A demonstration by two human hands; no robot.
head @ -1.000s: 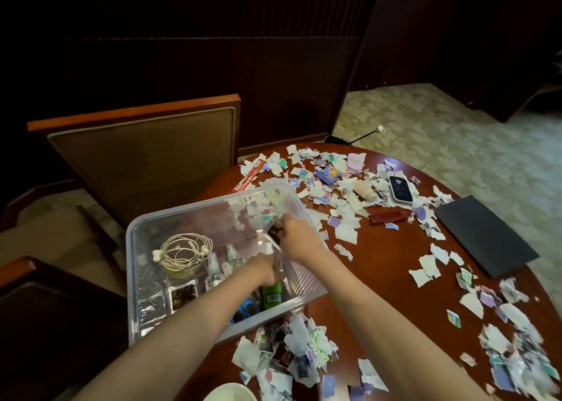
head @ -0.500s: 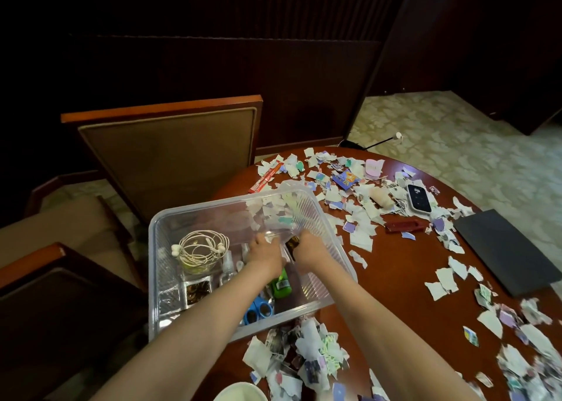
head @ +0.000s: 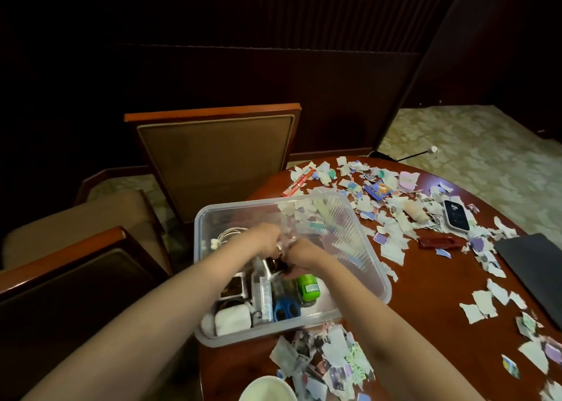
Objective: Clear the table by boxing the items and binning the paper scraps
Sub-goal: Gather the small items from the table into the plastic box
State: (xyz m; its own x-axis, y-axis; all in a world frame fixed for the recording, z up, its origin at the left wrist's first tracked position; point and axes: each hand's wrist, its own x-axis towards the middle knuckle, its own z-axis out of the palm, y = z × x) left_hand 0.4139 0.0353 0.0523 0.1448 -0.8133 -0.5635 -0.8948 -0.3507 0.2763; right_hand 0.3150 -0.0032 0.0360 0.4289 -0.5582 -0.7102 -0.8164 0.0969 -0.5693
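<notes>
Paper scraps, torn and featherlight, litter the round dark-red wooden worktop; they are best swept up in loose handfuls. A clear plastic box at its near-left edge holds coiled white earphones, a green bottle, blue-handled scissors and clear spray bottles (slippery, I'd guess). My left hand and right hand meet inside, fingers curled over something small and dark; whether they grip it I cannot tell.

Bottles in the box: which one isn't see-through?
The green bottle, right by the right hand and next to the blue scissors. The other bottles, to its left, are clear plastic.
</notes>
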